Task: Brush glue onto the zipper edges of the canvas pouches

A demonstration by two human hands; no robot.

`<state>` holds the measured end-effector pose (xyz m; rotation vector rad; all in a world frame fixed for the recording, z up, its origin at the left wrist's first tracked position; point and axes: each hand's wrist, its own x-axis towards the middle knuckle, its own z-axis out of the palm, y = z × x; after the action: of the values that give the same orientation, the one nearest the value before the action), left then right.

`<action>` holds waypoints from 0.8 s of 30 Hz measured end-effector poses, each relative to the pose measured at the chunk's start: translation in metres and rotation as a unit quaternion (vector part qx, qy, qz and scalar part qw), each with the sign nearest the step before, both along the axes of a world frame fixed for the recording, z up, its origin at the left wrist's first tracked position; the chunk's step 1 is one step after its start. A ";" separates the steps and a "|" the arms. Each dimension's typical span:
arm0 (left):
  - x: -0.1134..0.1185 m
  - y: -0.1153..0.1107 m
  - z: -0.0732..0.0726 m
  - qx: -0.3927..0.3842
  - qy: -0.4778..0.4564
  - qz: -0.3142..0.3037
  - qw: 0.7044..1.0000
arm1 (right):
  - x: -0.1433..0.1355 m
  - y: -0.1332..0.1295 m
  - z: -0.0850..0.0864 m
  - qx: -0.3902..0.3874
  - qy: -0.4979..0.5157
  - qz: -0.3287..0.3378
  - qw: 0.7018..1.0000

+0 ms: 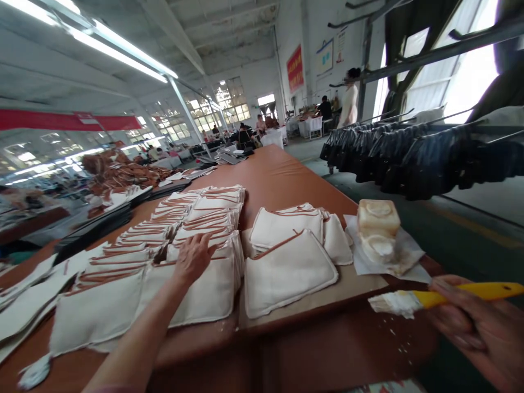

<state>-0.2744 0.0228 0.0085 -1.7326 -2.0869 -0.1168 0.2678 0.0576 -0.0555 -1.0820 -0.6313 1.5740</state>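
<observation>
My left hand [194, 257] rests on the rows of cream fabric pouches [204, 289] with brown edging, its fingers stretched forward over their top edges. Their far ends partly hide behind the pouches. Wrapped round the yellow handle of a paintbrush [434, 296], my right hand [466, 327] is at the table's right front corner. White paste coats the bristles, which point left. Between the hands, a single cream pouch [290, 273] lies on a brown board [356, 282], with more pouches behind it. A yellowish tub [379, 218] smeared with white paste stands on a white sheet [409, 254].
The brown table [282, 169] stretches away ahead. Dark stacked pieces [94, 226] and a heap of brown material [123, 169] lie left. A rack of hanging black items [409, 153] stands right. A person [349, 101] is near it; others sit farther back.
</observation>
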 end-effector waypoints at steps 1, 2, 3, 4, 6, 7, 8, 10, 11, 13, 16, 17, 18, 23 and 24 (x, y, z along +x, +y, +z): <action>0.012 0.017 -0.013 0.010 -0.025 -0.011 1.000 | -0.001 0.000 0.004 -0.001 0.000 -0.004 1.000; 0.029 0.035 -0.026 0.006 -0.054 -0.032 0.998 | -0.002 0.000 0.009 0.004 -0.002 -0.006 1.000; 0.049 0.053 -0.039 -0.007 -0.082 -0.058 0.995 | -0.003 0.001 0.013 0.012 -0.002 -0.006 1.000; 0.070 0.070 -0.052 -0.023 -0.103 -0.082 0.991 | -0.003 0.003 0.016 0.021 -0.001 -0.007 1.000; 0.112 0.102 -0.075 -0.046 -0.125 -0.113 0.985 | -0.001 0.005 0.020 0.037 0.002 -0.008 0.999; 0.130 0.116 -0.085 -0.053 -0.133 -0.122 0.982 | 0.001 0.005 0.019 0.043 0.003 -0.010 0.999; 0.145 0.127 -0.092 -0.057 -0.139 -0.128 0.980 | 0.004 0.005 0.018 0.048 0.004 -0.011 0.999; 0.165 0.141 -0.101 -0.054 -0.142 -0.128 0.980 | 0.011 0.004 0.013 0.054 0.006 -0.013 0.998; 0.171 0.144 -0.102 -0.047 -0.140 -0.125 0.981 | 0.015 0.004 0.011 0.056 0.009 -0.013 0.998; 0.179 0.142 -0.100 -0.027 -0.131 -0.120 0.984 | 0.023 0.003 0.006 0.060 0.017 -0.014 0.998; 0.187 0.118 -0.092 0.001 -0.112 -0.132 0.985 | 0.032 0.001 0.005 0.073 0.035 -0.023 0.996; 0.189 0.106 -0.090 0.012 -0.106 -0.142 0.984 | 0.034 0.000 0.007 0.077 0.040 -0.026 0.996; 0.191 0.092 -0.087 0.030 -0.099 -0.155 0.982 | 0.036 -0.002 0.008 0.079 0.043 -0.027 0.996; 0.200 0.039 -0.082 0.125 -0.099 -0.240 0.958 | 0.035 -0.008 0.017 0.088 0.045 -0.020 0.995; 0.201 0.037 -0.081 0.117 -0.110 -0.234 0.959 | 0.034 -0.009 0.018 0.093 0.045 -0.017 0.994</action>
<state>-0.0737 0.0603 -0.0722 -2.1001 -1.6726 -0.6944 0.3014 0.0483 -0.0373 -0.8730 -0.6803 1.4939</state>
